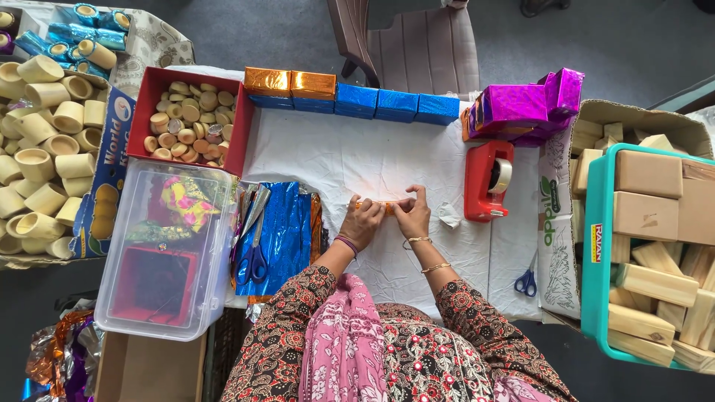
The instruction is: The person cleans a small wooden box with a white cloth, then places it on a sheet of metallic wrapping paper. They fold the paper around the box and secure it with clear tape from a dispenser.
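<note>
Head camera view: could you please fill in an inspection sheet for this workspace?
Surface: table under a white cloth, creased.
Job's things: small orange-foil piece pinched between both hands; blue foil sheets lie to their left.
Clutter: red tape dispenser; blue-handled scissors; row of foil-wrapped blocks; red box of discs; clear tub; teal crate of wooden blocks.
Grips: left hand and right hand, both closed on the piece.
Cables: nothing seen.
Surroundings: brown chair; grey floor.
</note>
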